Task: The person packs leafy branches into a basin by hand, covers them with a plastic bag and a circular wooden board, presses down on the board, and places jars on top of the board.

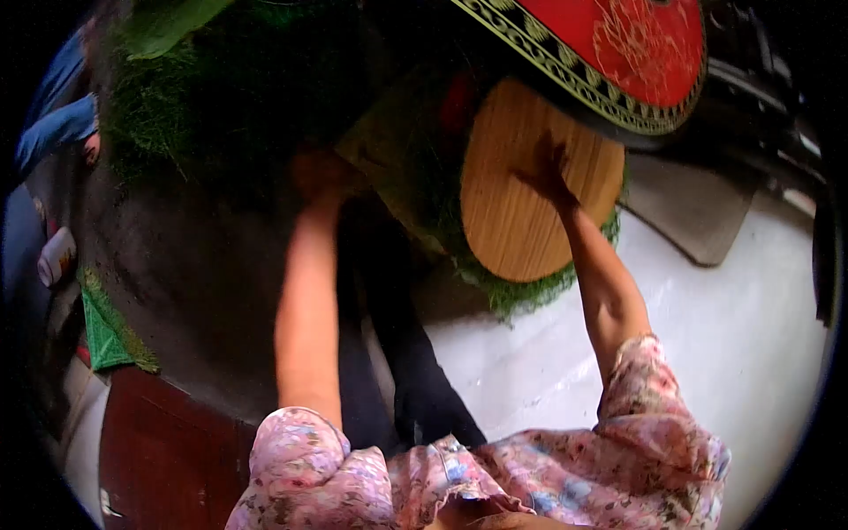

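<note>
My right hand [548,172] is over an oval wooden board [502,199] with striped grain, its fingers spread. Whether the palm presses on the wood or hovers just above, I cannot tell. Green, grass-like strands [521,299] stick out from under the board's lower edge. My left hand [322,172] reaches into deep shadow beside a dark green, feathery heap [168,106]; its fingers are too dark and blurred to make out.
A red round tray [574,26] with a patterned black rim and thin strands on it overhangs the board. Another person's blue sleeve [62,132] shows at far left, near a white container [57,256] and a green triangular piece [106,329]. White floor [521,371] lies below.
</note>
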Demonstrator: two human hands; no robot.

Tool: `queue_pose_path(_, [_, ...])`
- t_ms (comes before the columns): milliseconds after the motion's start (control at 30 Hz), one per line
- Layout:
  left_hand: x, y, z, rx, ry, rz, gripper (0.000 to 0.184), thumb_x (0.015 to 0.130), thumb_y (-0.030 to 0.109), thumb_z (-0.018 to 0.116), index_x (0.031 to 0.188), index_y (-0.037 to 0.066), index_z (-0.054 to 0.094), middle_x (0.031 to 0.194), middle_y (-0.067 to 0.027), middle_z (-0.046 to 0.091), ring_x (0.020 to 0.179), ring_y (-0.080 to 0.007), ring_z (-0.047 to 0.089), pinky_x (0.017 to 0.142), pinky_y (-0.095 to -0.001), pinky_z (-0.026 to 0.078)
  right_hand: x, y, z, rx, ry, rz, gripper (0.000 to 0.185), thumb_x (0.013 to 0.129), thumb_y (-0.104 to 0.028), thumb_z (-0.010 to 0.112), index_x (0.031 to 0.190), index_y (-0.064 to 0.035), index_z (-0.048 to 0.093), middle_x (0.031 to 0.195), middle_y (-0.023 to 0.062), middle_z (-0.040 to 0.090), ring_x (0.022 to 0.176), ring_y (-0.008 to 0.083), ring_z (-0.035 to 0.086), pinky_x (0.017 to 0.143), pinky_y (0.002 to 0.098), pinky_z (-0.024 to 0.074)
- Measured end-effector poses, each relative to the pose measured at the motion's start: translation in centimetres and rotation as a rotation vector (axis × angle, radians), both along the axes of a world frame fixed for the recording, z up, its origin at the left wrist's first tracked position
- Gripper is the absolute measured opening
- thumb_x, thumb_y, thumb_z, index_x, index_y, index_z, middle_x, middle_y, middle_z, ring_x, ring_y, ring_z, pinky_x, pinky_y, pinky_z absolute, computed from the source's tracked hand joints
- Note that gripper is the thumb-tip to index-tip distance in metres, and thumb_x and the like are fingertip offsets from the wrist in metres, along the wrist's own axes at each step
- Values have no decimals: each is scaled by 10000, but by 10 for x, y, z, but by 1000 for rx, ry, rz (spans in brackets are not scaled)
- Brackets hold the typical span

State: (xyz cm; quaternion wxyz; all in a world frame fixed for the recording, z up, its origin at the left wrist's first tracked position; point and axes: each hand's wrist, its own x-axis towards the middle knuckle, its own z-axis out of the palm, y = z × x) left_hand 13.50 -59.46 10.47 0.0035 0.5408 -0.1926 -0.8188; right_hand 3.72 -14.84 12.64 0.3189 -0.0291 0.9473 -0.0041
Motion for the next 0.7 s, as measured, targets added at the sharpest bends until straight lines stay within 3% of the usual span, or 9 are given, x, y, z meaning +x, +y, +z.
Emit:
queue_pose_path(67, [5,-47,24,40,-33,88,212,940,260,466,977,81,574,700,-54,475,538,-130,402,501,-283,404,2,2,-2,-138,79,-28,1275,638,-678,689,1465,-81,-77,1490,272,-130,1322,519,-199,1024,653,-87])
queue_pose_path(200, [20,-77,46,-268,-241,-65,180,950,237,444,950,109,572,685,-34,430,516,-116,366,475,-274,370,9,3,-1,-74,14,-13,1277,652,-701,661,1453,-82,-118,1467,287,-180,1302,503,-242,1019,655,-83])
queue_pose_path(267, [42,-95,24,-261,-195,-203,381,953,346,484,1249,106,485,1114,-81,540,843,-171,513,627,-298,469,2,-13,15,-51,-48,-82,1258,692,-687,643,1440,-121,-195,1462,234,-272,1283,417,-365,1028,613,-132])
queue_pose_path(333, [62,-101,38,-315,-81,-287,344,958,319,488,1222,97,492,1023,-79,530,735,-154,476,586,-255,440,8,-6,1,-63,87,5,1269,658,-708,649,1452,-71,-110,1476,276,-154,1302,517,-215,1005,678,-58])
queue_pose_path(367, [72,-90,53,-215,367,-85,276,946,260,519,1152,77,510,825,-36,474,603,-121,401,526,-206,371,11,0,-5,-70,156,47,1279,641,-719,653,1458,-47,-67,1484,298,-95,1311,567,-140,993,711,-21])
queue_pose_path(467, [60,-95,147,-364,63,-209,179,939,171,510,1086,69,517,724,8,432,528,-93,324,489,-219,324,0,-32,-3,111,-40,31,1234,670,-708,638,1465,-72,-61,1514,228,-80,1318,562,-124,993,713,-7])
queue_pose_path(500, [74,-107,166,-342,211,-210,148,937,144,496,1058,62,522,695,26,412,528,-80,316,482,-216,304,3,-39,-7,100,-37,61,1231,671,-709,636,1466,-74,-58,1514,226,-78,1319,561,-121,995,711,-4])
queue_pose_path(533, [82,-123,182,-347,360,-215,122,936,117,482,1031,56,527,666,44,391,527,-67,307,475,-213,283,6,-43,-11,65,-3,90,1228,672,-710,634,1466,-76,-56,1515,223,-76,1320,559,-118,997,709,-1])
queue_pose_path(700, [62,-161,233,-662,51,-68,147,908,75,450,996,-8,532,674,14,473,509,-60,357,425,-175,276,4,4,-6,136,57,78,1212,677,-714,624,1469,-84,-43,1519,210,-68,1327,550,-103,1008,697,12])
